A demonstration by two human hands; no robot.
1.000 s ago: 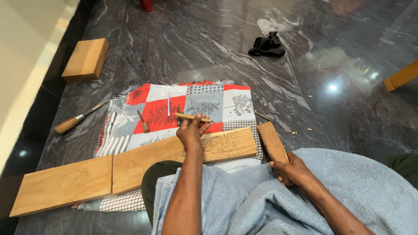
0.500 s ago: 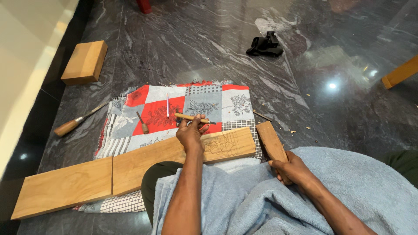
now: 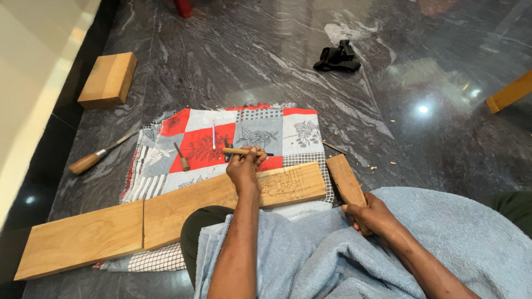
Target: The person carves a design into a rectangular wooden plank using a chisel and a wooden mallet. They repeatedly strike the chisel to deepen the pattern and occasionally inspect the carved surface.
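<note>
the wood-handled chisel (image 3: 244,151) sits in the left hand (image 3: 245,166), whose fingers are curled shut around the handle, the dark blade end pointing right, just above the far edge of the long wooden plank (image 3: 183,207). the plank lies across the person's lap, left to right, with a carved pattern (image 3: 285,182) on its right part, just beside that hand. the right hand (image 3: 372,215) is closed around the near end of a short wooden block (image 3: 344,180), which angles away to the far left and seems to serve as a mallet. to do this well, i judge the blade should be seated on a carved line before any strike, the handle gripped low and steady, the taps light and square, and the plank kept from rocking on the blue towel (image 3: 332,254) over the knees. beyond the plank, a patchwork cloth (image 3: 194,144) on the dark marble floor (image 3: 249,66) carries a small chisel (image 3: 181,157) and a thin pencil-like tool (image 3: 213,134). a larger chisel (image 3: 100,155) lies left, a wood block (image 3: 108,79) far left, a black object (image 3: 338,58) far right. no containers are in view.
</note>
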